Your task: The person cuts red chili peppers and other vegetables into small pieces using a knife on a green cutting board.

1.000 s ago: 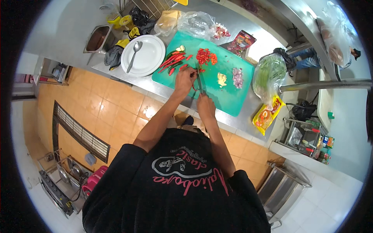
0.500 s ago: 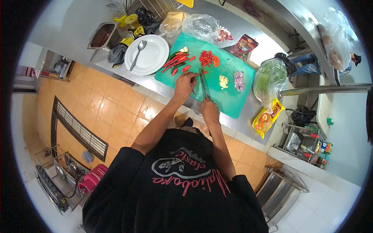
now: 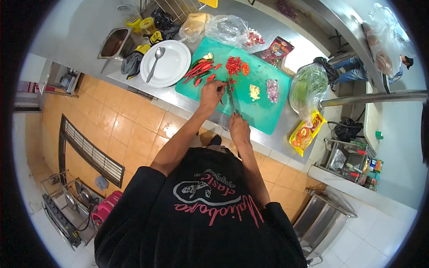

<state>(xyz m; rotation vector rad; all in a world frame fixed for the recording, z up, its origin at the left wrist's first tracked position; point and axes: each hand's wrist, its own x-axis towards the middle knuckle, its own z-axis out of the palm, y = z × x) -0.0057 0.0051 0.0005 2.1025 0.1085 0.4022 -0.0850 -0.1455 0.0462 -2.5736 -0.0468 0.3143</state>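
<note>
A kitchen knife (image 3: 231, 99) is gripped at its handle by the right hand (image 3: 240, 129), blade pointed to the far side; just left of the blade, a red chili (image 3: 221, 102), mostly hidden, appears pinched in the gathered fingers of the left hand (image 3: 211, 95); the hands are held apart, over the near part of a green cutting board (image 3: 263, 119); chopped chilies (image 3: 233, 65) are heaped at far middle; to the right, minced garlic (image 3: 254, 92) and diced shallots (image 3: 272, 90), judged finished, are kept in separate piles; at far left, long red chilies (image 3: 201, 70) are left unchopped; chili work judged well advanced, not complete; printed labels are borne by a yellow food packet (image 3: 306, 136) at right and a dark pouch (image 3: 280, 47) at far right; pink and white lettering is carried on the black shirt (image 3: 196, 236).
</note>
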